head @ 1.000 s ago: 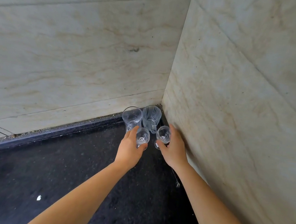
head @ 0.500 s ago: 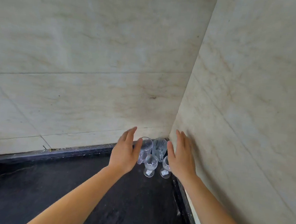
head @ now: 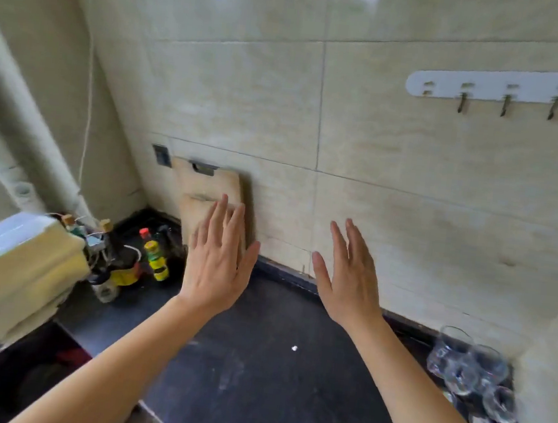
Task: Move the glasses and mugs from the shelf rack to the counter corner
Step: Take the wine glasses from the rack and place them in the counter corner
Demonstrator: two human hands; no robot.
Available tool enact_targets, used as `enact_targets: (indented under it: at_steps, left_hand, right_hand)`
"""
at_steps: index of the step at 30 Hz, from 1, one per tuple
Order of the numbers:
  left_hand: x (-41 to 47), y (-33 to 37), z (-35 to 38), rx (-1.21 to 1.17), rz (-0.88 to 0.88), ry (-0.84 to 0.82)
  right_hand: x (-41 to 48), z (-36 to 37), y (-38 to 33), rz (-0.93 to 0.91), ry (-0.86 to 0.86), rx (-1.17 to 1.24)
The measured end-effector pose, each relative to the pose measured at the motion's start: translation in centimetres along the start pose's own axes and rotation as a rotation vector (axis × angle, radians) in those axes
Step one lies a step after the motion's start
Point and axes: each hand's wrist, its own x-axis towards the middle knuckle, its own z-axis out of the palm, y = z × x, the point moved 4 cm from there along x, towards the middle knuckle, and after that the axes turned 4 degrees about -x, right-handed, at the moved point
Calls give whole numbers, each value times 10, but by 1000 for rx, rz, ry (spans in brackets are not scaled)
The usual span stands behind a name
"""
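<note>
Several clear glasses and mugs (head: 471, 369) stand grouped in the counter corner at the lower right, against the tiled walls. My left hand (head: 217, 263) is raised over the dark counter (head: 253, 381) with straight, spread fingers and holds nothing. My right hand (head: 349, 280) is beside it, also flat and empty, well to the left of the glassware. No shelf rack is in view.
Wooden cutting boards (head: 210, 197) lean on the back wall behind my left hand. Bottles and jars (head: 148, 259) crowd the far left corner. A yellow-white box (head: 13, 269) sits at the left edge. A hook rail (head: 507, 90) hangs on the wall.
Both hands let go of the small glasses in the corner and pulled away. My view has swung left, so the glassware now lies at the lower right.
</note>
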Motion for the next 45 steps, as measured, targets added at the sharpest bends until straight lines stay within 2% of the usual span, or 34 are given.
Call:
enact_targets:
  at_steps: [6,9,16,20,23,28,33,40,45]
  left_hand:
    - [-90,-135,-160,289,-195,84]
    - [-154,-205,-261,412,-311,172]
    - [-331,-338,-497,670,-557,328]
    - [-427,-404,-615,783,-699,358]
    - [-483,-440,-681,837,-818,382]
    - [-554,-497,-753,892,-976,393]
    - [-598,-558,-794,920,-1069,430]
    - [-622,-688,-853,901,-1161,484]
    - [-611,-771,-911,881,-1197,490]
  right_hand:
    - [9,47,-200,-318,-25,91]
    - [-3,65,-326,-475,13,153]
    - [-84,109,-634,-800,126,330]
    - [-141,131,-806,-931,105,445]
    - [-180,139,-906,-984,47,501]
    - [-238,161,-1035,-1090,-37,605]
    - [-272,203,-1138,-1187,-88,690]
    - [-262,278,-1286,-1233,-155,748]
    - [-235,306,-1399,-1210,-209,805]
